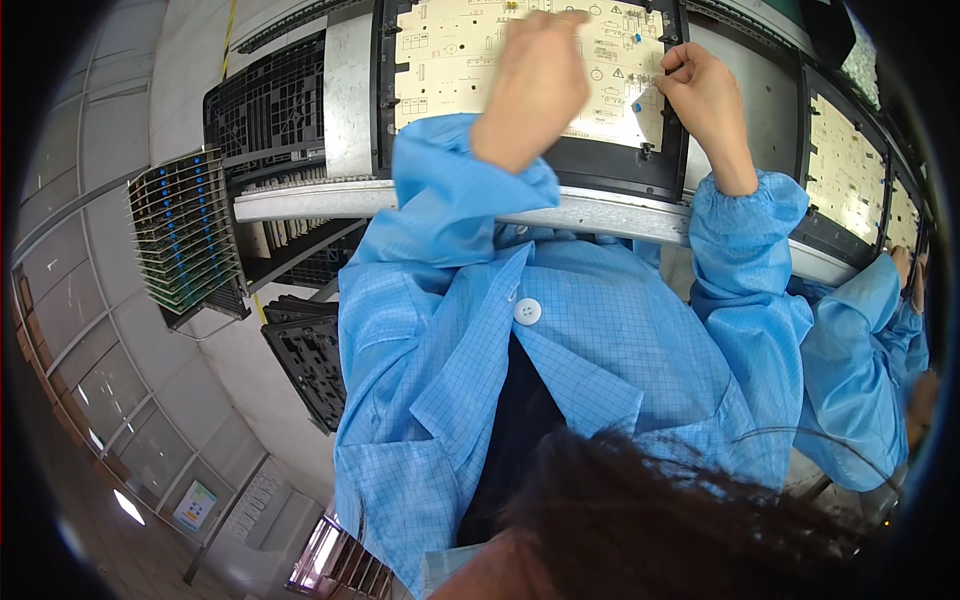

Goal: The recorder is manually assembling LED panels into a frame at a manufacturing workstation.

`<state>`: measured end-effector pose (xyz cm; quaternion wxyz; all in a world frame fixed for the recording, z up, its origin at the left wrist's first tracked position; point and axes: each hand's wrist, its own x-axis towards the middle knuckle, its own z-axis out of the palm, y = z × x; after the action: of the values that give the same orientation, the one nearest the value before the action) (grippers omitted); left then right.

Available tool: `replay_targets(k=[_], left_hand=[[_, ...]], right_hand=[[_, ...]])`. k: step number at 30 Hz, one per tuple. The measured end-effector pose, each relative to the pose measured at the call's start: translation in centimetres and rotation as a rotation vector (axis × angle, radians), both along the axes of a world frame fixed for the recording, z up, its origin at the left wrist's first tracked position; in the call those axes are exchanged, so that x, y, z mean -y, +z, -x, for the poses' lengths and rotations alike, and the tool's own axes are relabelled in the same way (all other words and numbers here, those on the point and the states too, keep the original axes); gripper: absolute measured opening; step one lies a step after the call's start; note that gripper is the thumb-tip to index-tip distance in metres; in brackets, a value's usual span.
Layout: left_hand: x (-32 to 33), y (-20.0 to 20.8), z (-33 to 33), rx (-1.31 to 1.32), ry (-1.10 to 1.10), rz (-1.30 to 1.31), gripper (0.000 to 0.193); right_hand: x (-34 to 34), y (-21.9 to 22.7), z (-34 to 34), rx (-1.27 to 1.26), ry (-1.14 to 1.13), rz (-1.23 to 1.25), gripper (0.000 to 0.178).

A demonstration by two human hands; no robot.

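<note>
With the cream board [450, 72] inside the black frame [620, 168], we cannot tell whether our blurred left hand [535, 85] or curled right hand [706, 92] grips anything; hurried brushing could knock blue components [637, 107] askew.

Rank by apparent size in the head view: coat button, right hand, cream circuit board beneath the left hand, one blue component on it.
1. Cream circuit board
2. Right hand
3. Coat button
4. Blue component

The cream circuit board [440, 62] bears triangular warning signs [618, 74]; its lettering [607, 43] is unreadable.
</note>
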<state>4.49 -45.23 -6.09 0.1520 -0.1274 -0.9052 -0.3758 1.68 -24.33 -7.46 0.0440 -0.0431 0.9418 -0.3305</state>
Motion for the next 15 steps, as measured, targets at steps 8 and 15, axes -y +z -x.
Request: replay_targets(k=[8,15], left_hand=[[12.0,-0.4,-4.1,-0.017,0.426,0.383,0.041],[14.3,-0.3,-6.9,0.538,0.56,0.302,0.04]], right_hand=[[2.9,1.0,-0.7,-0.13,0.074,-0.369,0.016],[3.1,0.3,-4.2,-0.232,0.099,-0.277,0.026]])
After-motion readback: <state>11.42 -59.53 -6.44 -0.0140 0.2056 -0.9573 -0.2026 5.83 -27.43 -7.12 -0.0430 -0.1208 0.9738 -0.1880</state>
